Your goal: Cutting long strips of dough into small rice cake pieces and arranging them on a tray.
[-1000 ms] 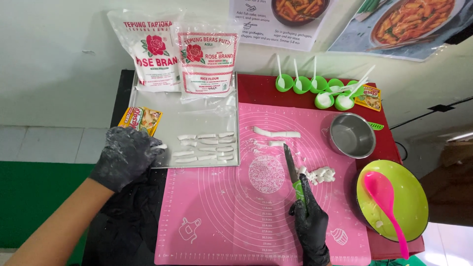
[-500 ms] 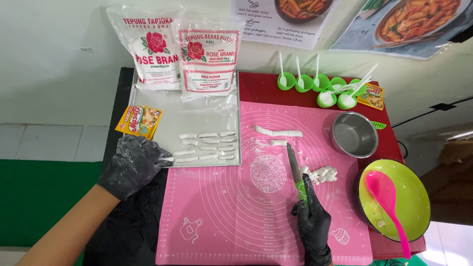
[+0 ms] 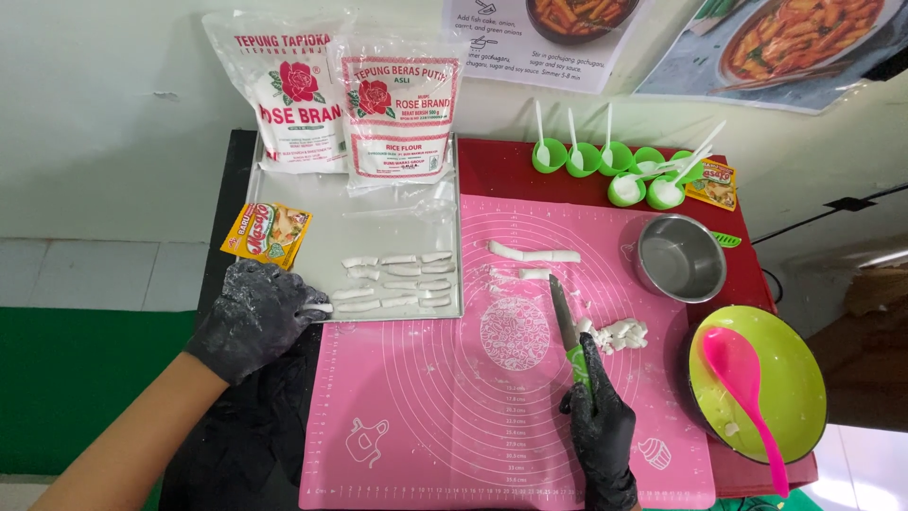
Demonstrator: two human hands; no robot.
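Note:
My left hand [image 3: 255, 317], in a flour-dusted black glove, pinches a white dough stick [image 3: 320, 308] at the front left corner of the metal tray [image 3: 378, 227]. Rows of white dough sticks [image 3: 397, 282] lie on that tray. My right hand [image 3: 601, 426], also gloved, grips a green-handled knife [image 3: 566, 326] with its blade pointing away over the pink silicone mat [image 3: 445, 416]. Small cut dough pieces [image 3: 619, 334] sit just right of the blade. Longer dough rolls [image 3: 534, 254] lie farther back on the mat.
Two flour bags [image 3: 345, 95] lean on the wall behind the tray. A yellow seasoning sachet [image 3: 267, 235] lies at the tray's left edge. Small green cups with white spoons [image 3: 615, 170], a steel pot [image 3: 679, 257] and a green bowl with pink spoon [image 3: 757, 378] stand right.
My left hand has moved right and forward to the tray's front left corner and now pinches a dough stick. The right hand still holds the knife over the mat.

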